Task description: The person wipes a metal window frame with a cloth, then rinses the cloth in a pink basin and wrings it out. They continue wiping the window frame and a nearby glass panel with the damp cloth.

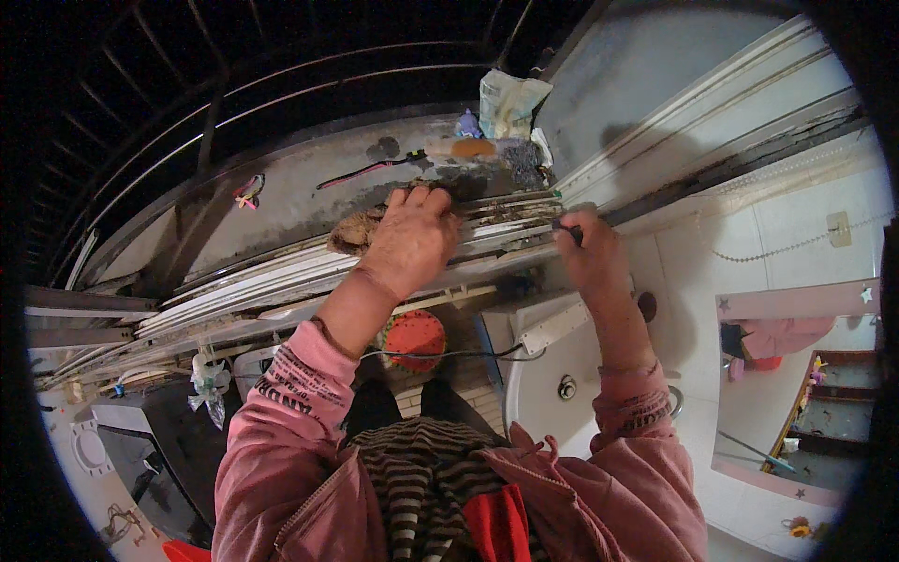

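My left hand (pixel 410 236) presses a brownish rag (pixel 354 230) onto the metal window track (pixel 281 272), fingers curled over the cloth. My right hand (pixel 586 245) is closed around a small dark tool (pixel 565 227) at the track's right end, beside the sliding window frame (pixel 693 103). Both sleeves are pink.
Beyond the track, a dirty concrete ledge (pixel 281 187) carries a pink-handled brush (pixel 361 170), a plastic bag (pixel 510 101) and small bits. Dark railing bars stand behind. Below are a white sink (pixel 552 384), a red round object (pixel 415 339), a washing machine (pixel 159 450) and a mirror (pixel 796 384).
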`<state>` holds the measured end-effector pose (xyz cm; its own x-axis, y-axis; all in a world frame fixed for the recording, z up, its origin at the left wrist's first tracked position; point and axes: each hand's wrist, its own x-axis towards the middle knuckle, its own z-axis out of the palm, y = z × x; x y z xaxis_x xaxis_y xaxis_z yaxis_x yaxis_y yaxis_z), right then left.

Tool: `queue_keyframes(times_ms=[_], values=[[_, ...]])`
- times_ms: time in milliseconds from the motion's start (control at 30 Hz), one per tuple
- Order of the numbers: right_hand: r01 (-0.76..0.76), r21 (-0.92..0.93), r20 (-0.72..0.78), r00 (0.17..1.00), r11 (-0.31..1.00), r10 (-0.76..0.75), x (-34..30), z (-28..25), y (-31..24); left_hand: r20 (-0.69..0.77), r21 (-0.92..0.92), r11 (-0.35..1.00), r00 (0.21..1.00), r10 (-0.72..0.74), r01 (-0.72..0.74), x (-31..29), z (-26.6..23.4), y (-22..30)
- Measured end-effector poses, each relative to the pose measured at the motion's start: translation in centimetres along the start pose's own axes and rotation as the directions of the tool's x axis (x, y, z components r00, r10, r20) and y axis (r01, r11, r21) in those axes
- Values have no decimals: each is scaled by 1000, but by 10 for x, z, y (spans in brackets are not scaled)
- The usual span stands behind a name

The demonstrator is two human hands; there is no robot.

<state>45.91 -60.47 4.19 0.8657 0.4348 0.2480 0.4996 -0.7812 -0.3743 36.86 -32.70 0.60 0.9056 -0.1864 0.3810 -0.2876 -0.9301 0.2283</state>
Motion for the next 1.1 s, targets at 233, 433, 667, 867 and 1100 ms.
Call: queue_keyframes(times_ms=[233, 433, 667, 867, 1100], values=[[55, -137, -62, 996, 989, -64, 15, 15, -6, -4, -15, 999, 999, -35, 35, 1, 1, 5], [18, -2, 85, 996, 1000, -18, 14, 24, -46, 119, -57, 995, 990, -71, 78, 5, -4, 10], [356, -392, 43, 928, 849, -370, 45, -7, -12, 116, -15, 1000, 993, 23, -22, 9, 1, 2], [659, -232, 31, 740, 715, -672, 67, 11, -10, 132, -83, 995, 989, 71, -61, 17, 5, 4], [209, -35, 422, 890, 977, -175, 90, -3, -72, 194, -109, 994, 981, 29, -8, 29, 14, 5]])
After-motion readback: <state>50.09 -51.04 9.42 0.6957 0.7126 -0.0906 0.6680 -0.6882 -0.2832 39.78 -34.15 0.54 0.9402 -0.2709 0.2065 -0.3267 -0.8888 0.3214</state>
